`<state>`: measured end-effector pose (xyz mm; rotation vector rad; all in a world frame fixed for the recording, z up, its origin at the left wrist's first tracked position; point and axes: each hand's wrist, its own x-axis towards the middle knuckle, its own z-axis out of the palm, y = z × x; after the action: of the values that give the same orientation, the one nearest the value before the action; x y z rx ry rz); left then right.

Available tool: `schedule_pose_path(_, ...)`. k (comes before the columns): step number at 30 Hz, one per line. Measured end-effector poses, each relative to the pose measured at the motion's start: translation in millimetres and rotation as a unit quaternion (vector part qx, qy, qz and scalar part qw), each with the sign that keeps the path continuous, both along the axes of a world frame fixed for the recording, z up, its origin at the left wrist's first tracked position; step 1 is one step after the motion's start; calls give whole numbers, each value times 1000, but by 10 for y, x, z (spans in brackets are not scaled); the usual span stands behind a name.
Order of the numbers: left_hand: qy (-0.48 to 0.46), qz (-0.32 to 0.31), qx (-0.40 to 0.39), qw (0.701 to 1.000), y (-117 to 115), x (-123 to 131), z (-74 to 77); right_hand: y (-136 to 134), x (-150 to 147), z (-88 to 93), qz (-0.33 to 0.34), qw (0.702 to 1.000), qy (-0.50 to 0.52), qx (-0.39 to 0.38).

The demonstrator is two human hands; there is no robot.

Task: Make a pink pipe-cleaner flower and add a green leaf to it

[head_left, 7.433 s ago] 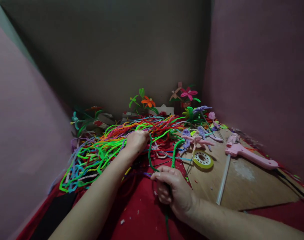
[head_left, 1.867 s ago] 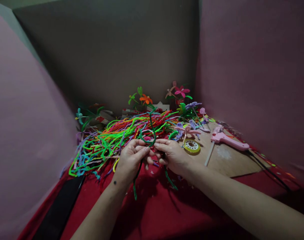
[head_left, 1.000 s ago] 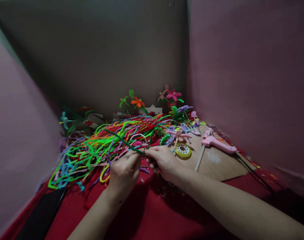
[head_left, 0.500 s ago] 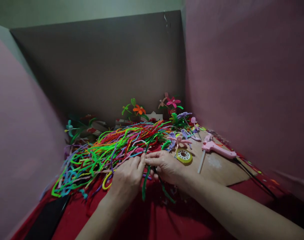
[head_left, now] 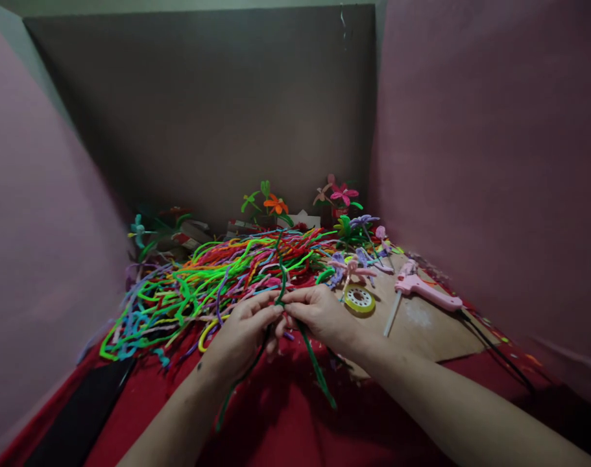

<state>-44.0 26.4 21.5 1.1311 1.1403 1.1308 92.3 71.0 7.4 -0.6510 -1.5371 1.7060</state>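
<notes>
Dark green pipe cleaners (head_left: 317, 368) are pinched between my two hands, above the red cloth. My left hand (head_left: 252, 324) is closed on them with thumb and fingertips, and one green end hangs down beneath it to the left. Close beside it, my right hand (head_left: 320, 312) pinches the same green pieces where they meet. Another end droops below the right hand, and one length curves upward over the colourful pile. How the pieces join is partly hidden by my fingers.
A heap of multicoloured pipe cleaners (head_left: 217, 272) lies behind my hands. To the right, a yellow tape roll (head_left: 359, 299) and a pink glue gun (head_left: 429, 290) rest on a brown board (head_left: 436, 337). Pipe-cleaner flowers (head_left: 344, 193) stand at the back. Pink panels flank both sides.
My left hand has turned and its grip shifted. The green ends now spread apart below my hands, one swinging left. The view has tilted slightly downward.
</notes>
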Motion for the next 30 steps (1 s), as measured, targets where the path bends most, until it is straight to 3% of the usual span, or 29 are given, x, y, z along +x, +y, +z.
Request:
schedule_pose_path(4,45,31,16,998,-3,7,4,12,18,-12,-30,995,-59,76)
schedule_pose_path(9,124,108,108,981,15,37,-76,-19,-12,-7,-47,985,-20,168)
schedule_pose_path(12,162,174,171,956,14,20,-94,-63,-24,8,-57,986,-58,143)
schedule_pose_path(15,183,190,174,949,-6,-17,-20,-113,-7,19,28,990,-124,56)
schedule_pose_path(18,121,164,109,973,-25,-87,108,-167,43,30,110,988,-99,-40)
schedule_pose_path(22,-53,99,42,993,-7,-261,198,-228,143,-22,160,979,-43,-119)
schedule_pose_path(25,-126,62,27,990,21,-379,190,-271,219,-108,152,985,-30,-81)
schedule_pose_path(30,-151,85,19,985,33,-395,179,-428,328,-128,59,990,-78,102)
